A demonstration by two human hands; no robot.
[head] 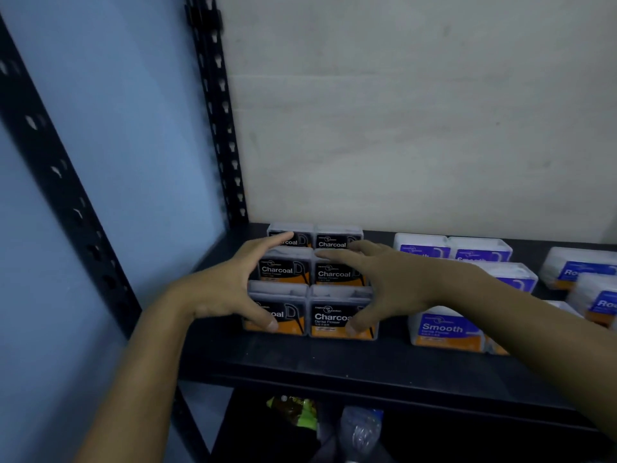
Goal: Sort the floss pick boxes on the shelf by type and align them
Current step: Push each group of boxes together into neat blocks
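6 Charcoal boxes (283, 270) are seen grouped at the far L end of the black shelf (334, 359), packed 2 wide x 3 deep, labels fwd, rows touching and roughly square to each other. The block is bracketed by both hands. L hand (230, 289) is spread wide along the block's L side: thumb laid across the face of the front-L box (287, 312), fingers stretched back to the rear-L box (302, 240). R hand (397, 282) is likewise spread wide on the R side: thumb set on the face of the front-R box (329, 320), fingers extended over the tops of the mid and rear R boxes. Nothing is gripped or lifted; fingers are kept mostly straight. Whether pressure is applied can't be told. Smooth boxes (444, 329) are placed in a separate group to the R, apart from the Charcoal block: 2 at the back, 1 at the front, at least 1 between them partly hidden by the R forearm. Further R, blue-label boxes (577, 269) reading "Ro…" are cut off by the frame edge. A slotted black upright (220, 111) is seen at the shelf's rear-L corner, against a pale wall (400, 111). Below the shelf, a green packet (293, 409) and a clear plastic bottle (360, 429) are visible.
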